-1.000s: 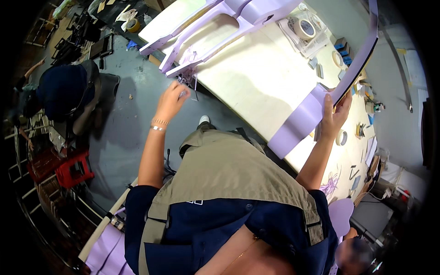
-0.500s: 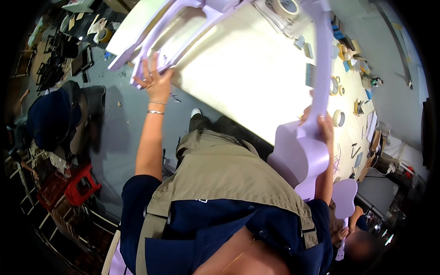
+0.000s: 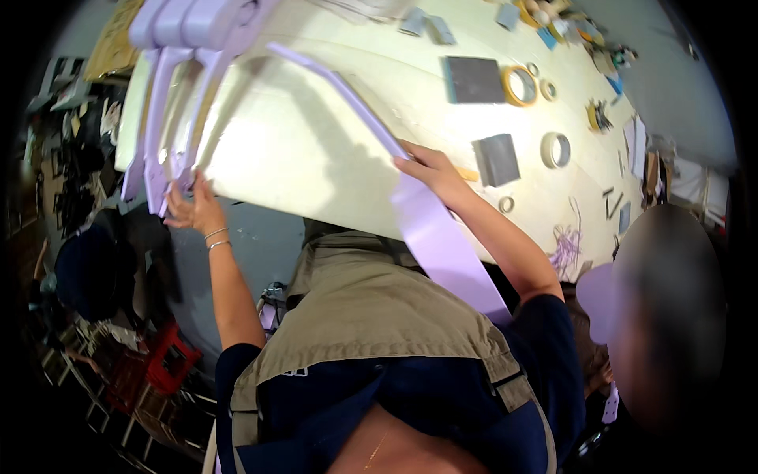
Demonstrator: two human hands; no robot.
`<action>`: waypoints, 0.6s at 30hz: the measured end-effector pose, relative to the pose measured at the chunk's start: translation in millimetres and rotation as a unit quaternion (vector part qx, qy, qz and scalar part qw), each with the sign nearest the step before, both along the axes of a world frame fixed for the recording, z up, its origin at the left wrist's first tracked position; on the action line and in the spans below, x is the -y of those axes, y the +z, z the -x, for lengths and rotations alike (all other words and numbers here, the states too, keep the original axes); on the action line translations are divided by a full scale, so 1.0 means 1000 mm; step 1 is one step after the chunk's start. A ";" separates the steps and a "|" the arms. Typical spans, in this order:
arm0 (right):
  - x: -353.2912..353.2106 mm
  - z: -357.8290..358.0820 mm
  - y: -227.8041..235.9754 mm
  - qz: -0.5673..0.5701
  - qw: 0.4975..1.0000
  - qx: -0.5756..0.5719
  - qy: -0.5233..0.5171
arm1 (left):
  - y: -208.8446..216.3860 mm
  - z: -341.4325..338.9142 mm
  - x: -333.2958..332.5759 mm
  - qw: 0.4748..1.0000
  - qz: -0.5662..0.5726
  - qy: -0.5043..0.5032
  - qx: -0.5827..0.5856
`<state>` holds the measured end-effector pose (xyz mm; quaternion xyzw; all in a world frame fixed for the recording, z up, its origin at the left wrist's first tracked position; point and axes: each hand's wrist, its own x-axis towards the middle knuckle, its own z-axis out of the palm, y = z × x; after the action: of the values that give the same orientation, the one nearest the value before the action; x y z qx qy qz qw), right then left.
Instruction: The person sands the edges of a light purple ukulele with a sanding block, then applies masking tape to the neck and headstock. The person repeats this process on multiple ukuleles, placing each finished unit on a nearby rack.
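A lilac ukulele (image 3: 438, 237) is in my right hand (image 3: 426, 170), whose fingers close round it where the neck meets the body. It is tilted, its body down by my apron and its neck reaching up over the table. At the table's left corner, more lilac ukuleles (image 3: 178, 28) lie side by side, with their necks toward me. My left hand (image 3: 191, 212) is at their headstocks (image 3: 158, 197), fingers apart and the fingertips seemingly touching one. No strings show on the ukuleles.
The pale table (image 3: 276, 150) carries a dark flat pad (image 3: 474, 80), a grey block (image 3: 497, 159), tape rolls (image 3: 556, 150) and a tangle of lilac cord (image 3: 565, 249). Another person (image 3: 671, 300) is close at my right with a lilac ukulele (image 3: 596, 304). A red stool (image 3: 170, 359) stands at left.
My right hand has swung the ukulele leftward, its neck now slanting across the table. My view has turned, and the other person now appears nearer at right. My left hand remains at the headstocks.
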<state>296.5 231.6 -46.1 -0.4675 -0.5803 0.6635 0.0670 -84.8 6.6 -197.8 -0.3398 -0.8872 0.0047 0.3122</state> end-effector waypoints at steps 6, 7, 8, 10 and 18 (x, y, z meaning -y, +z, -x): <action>-0.014 0.009 -0.027 0.011 0.999 -0.012 0.032 | 0.047 -0.067 -0.033 0.948 -0.073 -0.057 0.306; -0.013 0.003 -0.034 0.003 1.000 -0.028 0.006 | 0.056 -0.092 -0.051 0.914 -0.125 -0.125 0.365; -0.011 -0.003 -0.042 -0.008 0.999 -0.041 -0.019 | 0.061 -0.123 -0.071 0.868 -0.177 -0.190 0.424; -0.017 -0.023 -0.041 -0.148 0.989 -0.012 0.004 | 0.091 -0.186 -0.111 0.680 -0.247 -0.212 0.657; -0.014 -0.118 -0.056 -0.523 0.819 0.193 0.135 | 0.098 -0.280 -0.164 0.221 -0.220 -0.118 0.943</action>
<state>414.6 245.8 -102.4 -0.3975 -0.8985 0.1586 0.0978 195.0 170.2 -99.7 -0.1158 -0.4511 -0.5515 -0.6921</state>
